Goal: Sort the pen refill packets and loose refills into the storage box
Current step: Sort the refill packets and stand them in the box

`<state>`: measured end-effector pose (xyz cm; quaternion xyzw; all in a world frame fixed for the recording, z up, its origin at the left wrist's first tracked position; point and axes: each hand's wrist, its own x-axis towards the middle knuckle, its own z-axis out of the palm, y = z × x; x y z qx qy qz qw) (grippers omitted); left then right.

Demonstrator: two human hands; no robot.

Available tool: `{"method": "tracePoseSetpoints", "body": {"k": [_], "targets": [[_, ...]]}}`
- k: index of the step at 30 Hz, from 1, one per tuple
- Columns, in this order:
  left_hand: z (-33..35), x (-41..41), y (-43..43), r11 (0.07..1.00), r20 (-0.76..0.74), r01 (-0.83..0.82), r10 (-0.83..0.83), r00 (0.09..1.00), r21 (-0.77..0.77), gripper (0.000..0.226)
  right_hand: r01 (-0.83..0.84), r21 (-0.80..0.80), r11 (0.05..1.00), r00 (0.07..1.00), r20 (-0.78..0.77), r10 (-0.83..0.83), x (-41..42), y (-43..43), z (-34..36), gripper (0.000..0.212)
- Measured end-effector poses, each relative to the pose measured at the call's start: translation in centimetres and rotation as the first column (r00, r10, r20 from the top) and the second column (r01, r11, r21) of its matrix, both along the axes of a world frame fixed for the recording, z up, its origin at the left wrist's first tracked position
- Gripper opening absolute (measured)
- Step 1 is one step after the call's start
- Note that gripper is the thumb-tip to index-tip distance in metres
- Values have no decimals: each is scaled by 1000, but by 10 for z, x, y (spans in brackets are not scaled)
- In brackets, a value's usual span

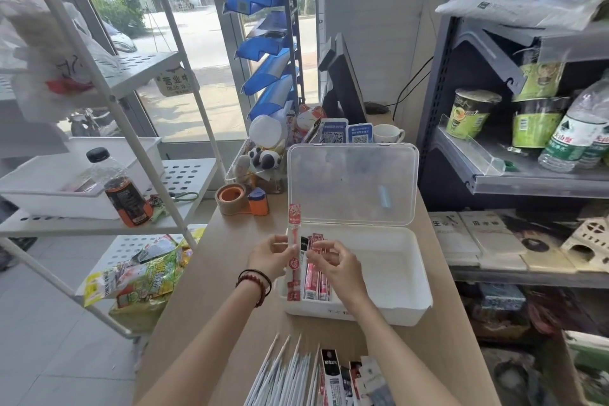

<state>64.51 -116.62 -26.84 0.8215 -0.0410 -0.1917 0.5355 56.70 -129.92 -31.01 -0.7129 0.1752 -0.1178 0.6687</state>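
Standing open on wooden counter (204,273): white storage box (389,277), clear lid (352,184) upright | lying along box's left end: red refill packets (314,283) | fanned at near edge: loose refills (283,372) | pinching tall red packet (294,247) upright over box's left rim: left hand (268,257) | fingers curled on packet tops in box: right hand (339,269)

Two bare forearms in shot, no sleeves reaching them anywhere. On the left wrist there's a bracelet of dark red beads (258,283) doubled up with a thin black band (255,272). The right wrist has nothing on it, and no rings show on the fingers.
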Motion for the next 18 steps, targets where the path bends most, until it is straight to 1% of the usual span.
{"method": "tracePoseSetpoints", "body": {"k": [3, 5, 9, 12, 13, 15, 17, 18], "targets": [[1, -2, -7, 1000, -1, 16, -16, 1000, -8, 29, -19, -5, 1000, 1000, -16, 19, -3, 0, 3, 41], [-1, 0, -10, 1000, 10, 21, -20, 1000, -24, 29, -26, 1, 1000, 1000, -7, 26, -4, 1, 4, 37], [-2, 1, -10, 998, 16, 18, -17, 1000, -57, 20, -40, 42, 998, 999, 4, 40, -4, 0, 3, 30], [-2, -2, -10, 999, 58, 21, -20, 998, -24, 27, -46, 19, 999, 999, -16, 46, -3, 1, 2, 24], [-2, -2, -10, 1000, 102, 16, -17, 995, 12, 29, -33, 14, 999, 999, -24, 33, -3, 1, 3, 21], [-2, -4, -9, 990, 217, 12, -42, 975, 141, 26, 6, 34, 999, 1000, -28, -6, -2, 0, 3, 19], [-1, -7, -6, 951, 321, 31, -135, 937, 309, 20, 45, 26, 999, 998, -37, -44, -2, -1, 3, 19], [-1, -8, -3, 916, 367, 44, -203, 908, 399, 18, 59, 12, 998, 997, -42, -59, -1, -1, 2, 18]]}}
